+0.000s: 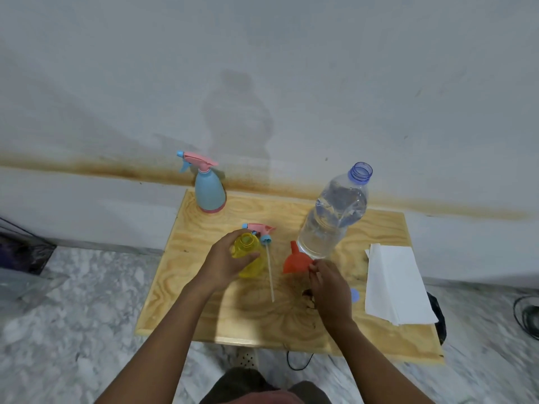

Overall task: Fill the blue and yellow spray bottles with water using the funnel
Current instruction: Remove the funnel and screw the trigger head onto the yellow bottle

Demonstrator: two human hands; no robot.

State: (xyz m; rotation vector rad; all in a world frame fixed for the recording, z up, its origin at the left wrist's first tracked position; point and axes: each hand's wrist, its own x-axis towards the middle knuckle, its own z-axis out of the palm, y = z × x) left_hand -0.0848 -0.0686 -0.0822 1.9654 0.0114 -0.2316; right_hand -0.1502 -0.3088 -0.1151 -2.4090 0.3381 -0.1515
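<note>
Left hand [230, 259] is wrapped around the yellow spray bottle [250, 258] near the middle of the counter [233, 313], fingers curled round its shoulder, so a good chunk of the bottle is hidden behind the palm. Its neck is open, no top on it. Right hand [329, 290] is pinching the rim of the red funnel [297, 259], which sits tipped on the counter just right of the yellow bottle; the fingertips cover part of the rim.

The unscrewed spray head [259, 230] lies behind the yellow bottle, its long dip tube [269, 272] running toward the near edge between the two hands.

Touching the funnel from behind is one big clear water bottle [335, 211], cap off, mostly full. A blue cap [354, 295] peeks out from behind the right hand, half hidden.

The blue spray bottle [210, 191] stands at the far left corner, pink trigger top on.

So: two spray bottles, one funnel, one water bottle. A stack of white paper [393, 284] lies along the right edge; can't count the sheets.
</note>
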